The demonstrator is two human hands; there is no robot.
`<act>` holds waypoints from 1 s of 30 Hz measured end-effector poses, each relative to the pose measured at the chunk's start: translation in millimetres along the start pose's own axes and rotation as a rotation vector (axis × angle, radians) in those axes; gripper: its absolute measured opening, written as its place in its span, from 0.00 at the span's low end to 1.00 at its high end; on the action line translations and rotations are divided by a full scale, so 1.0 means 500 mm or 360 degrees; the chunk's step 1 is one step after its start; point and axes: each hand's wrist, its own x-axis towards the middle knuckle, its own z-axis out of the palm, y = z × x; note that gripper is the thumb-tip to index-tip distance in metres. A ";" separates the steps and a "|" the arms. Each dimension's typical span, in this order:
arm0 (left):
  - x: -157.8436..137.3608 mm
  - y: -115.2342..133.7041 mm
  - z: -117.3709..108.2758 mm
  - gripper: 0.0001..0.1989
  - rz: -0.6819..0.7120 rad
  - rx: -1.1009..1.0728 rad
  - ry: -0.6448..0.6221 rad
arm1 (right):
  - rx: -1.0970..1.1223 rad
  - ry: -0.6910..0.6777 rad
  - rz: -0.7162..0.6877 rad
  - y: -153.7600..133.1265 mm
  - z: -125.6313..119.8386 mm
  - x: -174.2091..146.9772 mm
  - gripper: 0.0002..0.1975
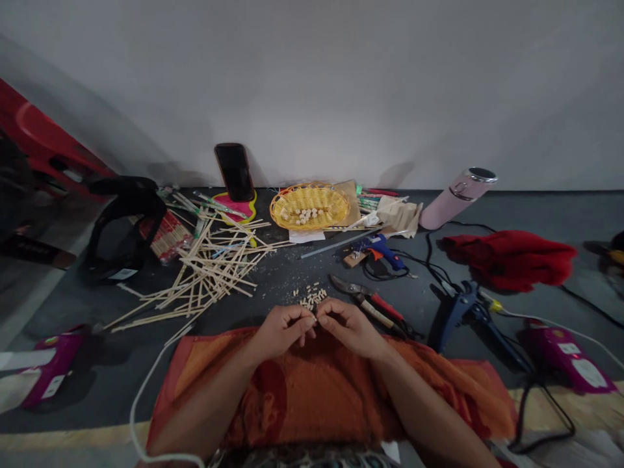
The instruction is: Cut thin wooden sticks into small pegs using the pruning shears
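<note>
My left hand (287, 330) and my right hand (350, 330) meet over the front edge of an orange towel (322, 396). Thumb and forefinger of each are pinched together, the tips nearly touching. A tiny pale spot shows between them, too small to name. Just beyond the fingers lies a small heap of short cut stick pieces (312, 298). Pruning shears (368, 299) with red and pale handles rest right of the heap. A yellow woven basket (336, 208) farther back holds several small pale clusters. Long thin wooden sticks (209, 266) are piled at the left.
A blue glue gun (377, 250) with its cord lies right of centre. Behind it stands a pink flask (458, 198). At right are a red cloth (511, 259) and a dark blue clamp-like tool (458, 312). A phone (234, 172) leans at the back; a white cable (141, 396) crosses front left.
</note>
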 end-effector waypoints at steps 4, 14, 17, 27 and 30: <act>0.000 -0.001 -0.002 0.18 0.0064 0.0248 0.0042 | -0.0098 0.0008 -0.0039 0.001 0.003 0.000 0.09; 0.002 0.002 -0.002 0.17 0.0105 0.0485 0.0033 | -0.0095 0.0043 0.0011 0.004 0.006 0.003 0.10; 0.002 0.005 -0.003 0.17 0.0127 0.0542 0.0019 | -0.0090 0.0054 0.0009 0.004 0.006 0.003 0.10; 0.001 0.003 0.005 0.16 0.0226 0.0777 0.0045 | -0.0279 0.0033 -0.0017 0.005 0.009 0.001 0.05; 0.000 0.006 0.006 0.15 0.0200 0.0706 0.0062 | -0.0315 0.0078 -0.0047 0.010 0.013 0.004 0.06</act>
